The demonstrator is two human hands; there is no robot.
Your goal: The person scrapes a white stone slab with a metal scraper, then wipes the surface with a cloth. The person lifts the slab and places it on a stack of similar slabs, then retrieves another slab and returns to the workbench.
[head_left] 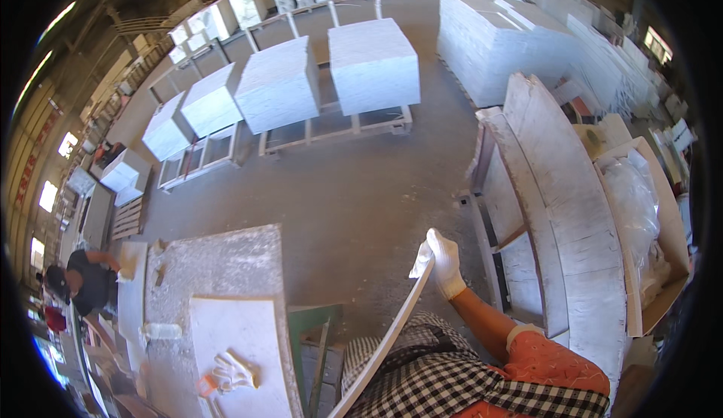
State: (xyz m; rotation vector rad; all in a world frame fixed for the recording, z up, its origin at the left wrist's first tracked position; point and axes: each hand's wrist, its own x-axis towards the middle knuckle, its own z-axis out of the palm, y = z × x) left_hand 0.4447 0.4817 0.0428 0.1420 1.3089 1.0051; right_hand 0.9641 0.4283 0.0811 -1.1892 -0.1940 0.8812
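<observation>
My right hand, in a white glove below an orange sleeve, grips the top end of a thin white stone strip. The strip stands tilted and runs down past my checkered apron to the lower edge. My left hand, also in a white glove, lies flat with fingers apart on a white slab. That slab rests on a dusty grey workbench at the lower left.
A person in a dark shirt bends over at the far left. Curved white slabs lean in a rack on the right beside a crate with plastic wrap. White stone blocks sit on wooden frames across the grey floor, with slab stacks behind.
</observation>
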